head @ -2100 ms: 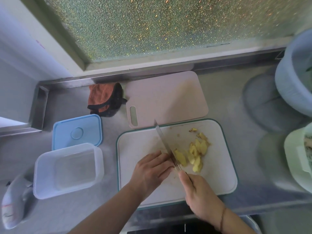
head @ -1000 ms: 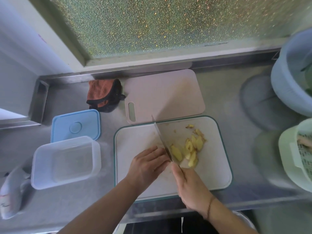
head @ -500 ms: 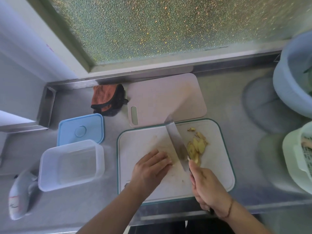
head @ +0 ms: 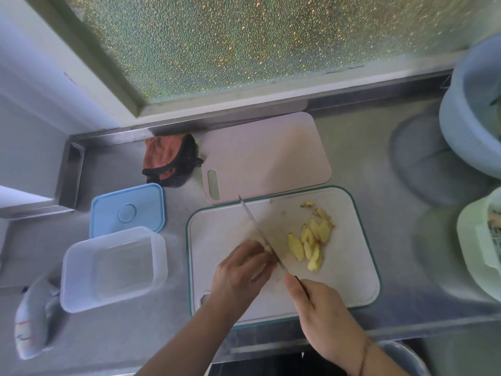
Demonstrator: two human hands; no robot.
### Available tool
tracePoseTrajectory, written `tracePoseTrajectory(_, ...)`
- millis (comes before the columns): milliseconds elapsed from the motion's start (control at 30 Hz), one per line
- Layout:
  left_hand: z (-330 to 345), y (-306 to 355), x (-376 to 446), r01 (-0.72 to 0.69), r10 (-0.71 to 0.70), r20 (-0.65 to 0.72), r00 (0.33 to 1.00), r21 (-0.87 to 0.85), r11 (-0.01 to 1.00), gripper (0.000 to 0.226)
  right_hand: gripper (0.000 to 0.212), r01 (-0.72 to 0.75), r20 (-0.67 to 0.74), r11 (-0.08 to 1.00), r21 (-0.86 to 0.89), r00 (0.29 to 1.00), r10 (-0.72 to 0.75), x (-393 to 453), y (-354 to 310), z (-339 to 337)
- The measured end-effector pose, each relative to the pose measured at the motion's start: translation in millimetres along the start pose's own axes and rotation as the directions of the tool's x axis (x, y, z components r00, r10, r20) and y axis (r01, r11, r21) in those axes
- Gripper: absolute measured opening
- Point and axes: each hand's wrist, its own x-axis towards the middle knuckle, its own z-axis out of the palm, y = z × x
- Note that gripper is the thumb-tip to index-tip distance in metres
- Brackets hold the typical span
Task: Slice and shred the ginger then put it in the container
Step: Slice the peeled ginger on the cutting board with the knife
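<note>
The right hand (head: 324,308) grips the handle of the knife (head: 260,233), whose thin blade now stands on edge and runs diagonally up and to the left across the white cutting board (head: 349,278); half a second ago the blade lay tilted with its broad flat showing, closer to the cut pieces. The left hand (head: 238,270) rests on the board with fingers curled down right against the blade's left side; whatever it holds under the fingertips is hidden, so I cannot tell whether a piece of ginger is pinched there, though it looks pressed onto something. The ginger slices (head: 311,241) lie in a loose pile on the right half of the board, to the right of the blade and apart from it, with a few small scraps toward the board's far edge; the pile looks much the same as before. The clear container (head: 113,268) sits empty on the steel counter (head: 379,158) to the left of the board, its blue lid (head: 127,210) lying flat just behind it, both where they were. A pink cutting board (head: 265,156) lies behind the white one, with an orange-and-black cloth (head: 169,158) to its left.
</note>
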Motion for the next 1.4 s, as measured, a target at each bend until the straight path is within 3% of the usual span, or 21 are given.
tracePoseTrajectory(333,-1.9,0.1,2.4,-0.054,0.052,0.033,0.998,0.060,0.997,0.008,0.050,-0.022,0.018,0.997,-0.068,1.000,0.023,-0.1,-9.4,-0.9)
tracePoseTrajectory(900,-1.3,-4.2,1.1,-0.073,0.071,0.080,0.994,0.030,0.997,0.012,0.049,-0.058,0.056,0.998,-0.024,0.997,0.059,5.6,-10.5,-0.9)
tracePoseTrajectory(1400,1.7,-15.8,-3.4,-0.165,0.158,0.101,0.982,0.062,0.984,0.014,0.054,0.002,0.057,0.999,-0.045,0.998,0.001,26.2,-3.1,3.2)
